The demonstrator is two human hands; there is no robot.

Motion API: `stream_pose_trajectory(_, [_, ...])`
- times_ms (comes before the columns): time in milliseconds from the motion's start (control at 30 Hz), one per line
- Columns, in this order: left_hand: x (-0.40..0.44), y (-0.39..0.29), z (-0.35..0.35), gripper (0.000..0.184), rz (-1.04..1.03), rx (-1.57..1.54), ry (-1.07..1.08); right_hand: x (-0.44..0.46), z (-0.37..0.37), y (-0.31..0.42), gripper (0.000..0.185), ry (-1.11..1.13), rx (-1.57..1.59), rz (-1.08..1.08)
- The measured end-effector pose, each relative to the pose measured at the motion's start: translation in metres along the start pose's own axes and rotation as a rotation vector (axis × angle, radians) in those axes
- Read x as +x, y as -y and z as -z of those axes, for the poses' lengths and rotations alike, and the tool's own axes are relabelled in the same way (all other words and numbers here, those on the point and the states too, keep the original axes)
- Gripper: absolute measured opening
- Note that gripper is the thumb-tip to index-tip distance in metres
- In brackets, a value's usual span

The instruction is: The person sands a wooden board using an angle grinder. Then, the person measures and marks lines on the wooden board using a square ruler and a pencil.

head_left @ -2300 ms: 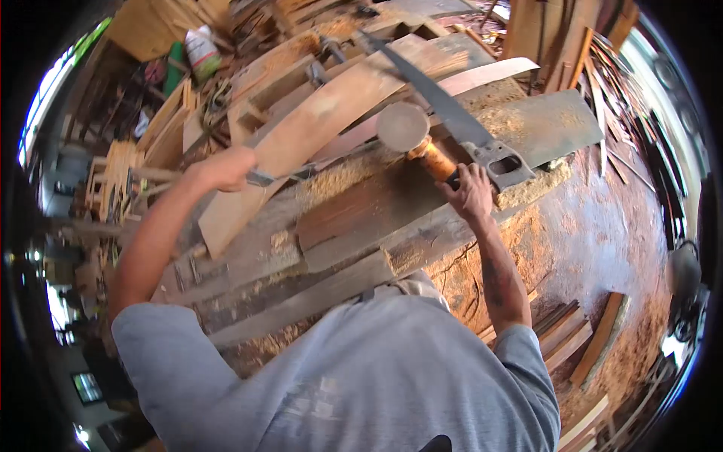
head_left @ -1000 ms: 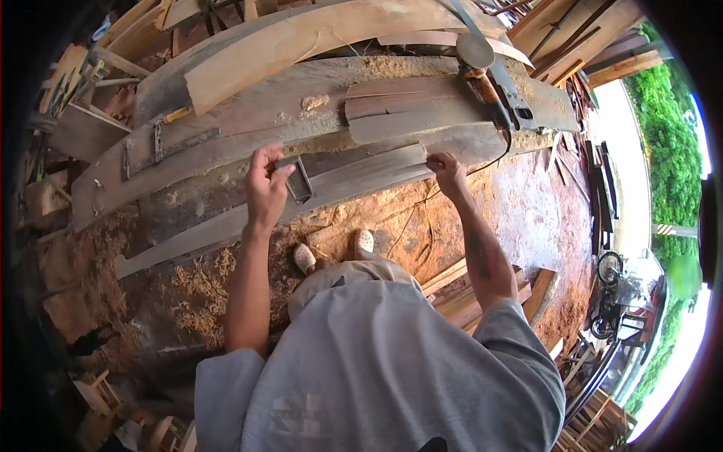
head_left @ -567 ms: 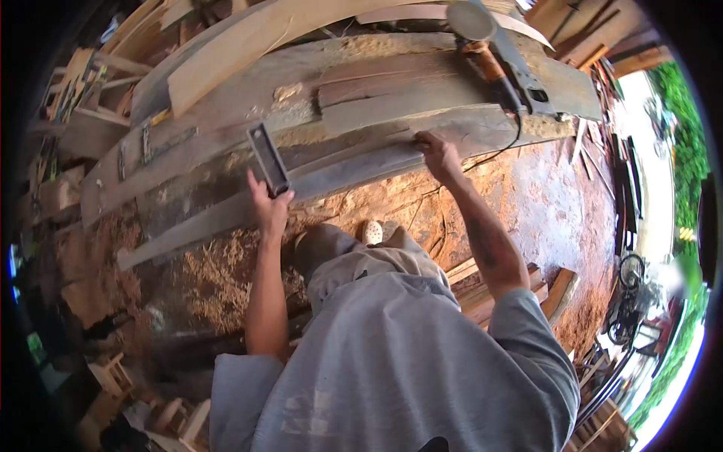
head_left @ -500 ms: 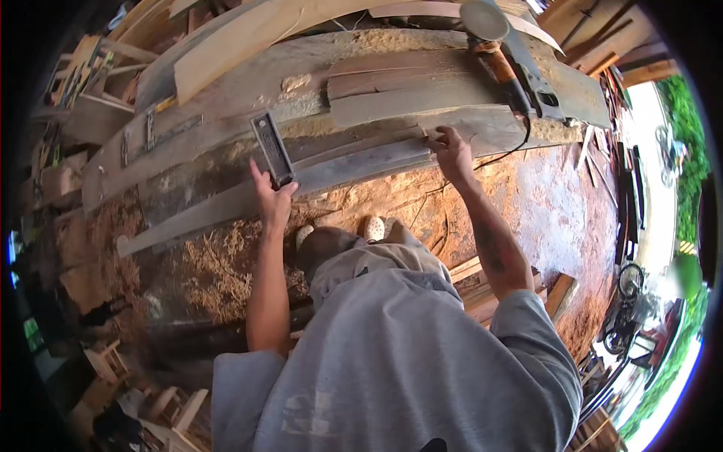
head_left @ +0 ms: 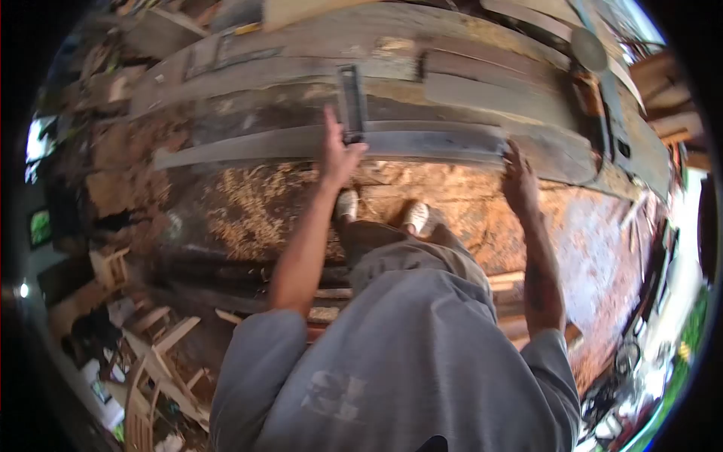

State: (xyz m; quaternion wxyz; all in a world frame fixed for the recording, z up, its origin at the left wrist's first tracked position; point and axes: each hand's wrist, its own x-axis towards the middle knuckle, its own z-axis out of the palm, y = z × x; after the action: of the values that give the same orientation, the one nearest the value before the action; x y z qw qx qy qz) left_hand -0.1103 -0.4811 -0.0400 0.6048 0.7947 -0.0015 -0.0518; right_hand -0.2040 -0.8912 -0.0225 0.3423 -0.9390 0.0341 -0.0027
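Note:
My left hand [head_left: 340, 157] is closed around the lower end of a long, narrow, dark box-like tool [head_left: 351, 102] with a raised rim, its fingers and thumb at the end nearest me. The tool stands out across a long, thin, slightly curved grey board [head_left: 429, 143] on the workbench. My right hand [head_left: 520, 177] is at the right part of that board, fingertips bent together at its edge. Motion blur hides whatever may be between them.
An angle grinder [head_left: 590, 90] lies at the bench's far right, its cord trailing down. Other planks [head_left: 497, 87] lie behind the board. A metal square [head_left: 233, 60] is at the back left. Shavings [head_left: 256, 196] cover the floor around my feet; wooden frames [head_left: 166, 361] stand lower left.
The view has turned and shifted, so the bench appears further right and more level. Both hands stay along the same board, with the dark tool still in my left hand.

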Motion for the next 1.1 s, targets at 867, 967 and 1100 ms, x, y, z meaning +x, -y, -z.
stream_pose_trajectory(867, [-0.001,-0.01,0.009,0.101,0.088,0.132,0.039,-0.12,-0.026,0.084,0.05,0.005,1.114,-0.616])
stream_pose_trajectory(967, [0.002,0.004,0.009,0.1,-0.086,0.262,-0.01,-0.119,-0.033,0.092,0.063,0.066,1.059,-0.567])
stream_pose_trajectory(1100, [-0.007,-0.03,0.006,0.1,0.017,0.188,0.025,-0.097,-0.03,0.11,0.068,0.162,0.358,-0.236])
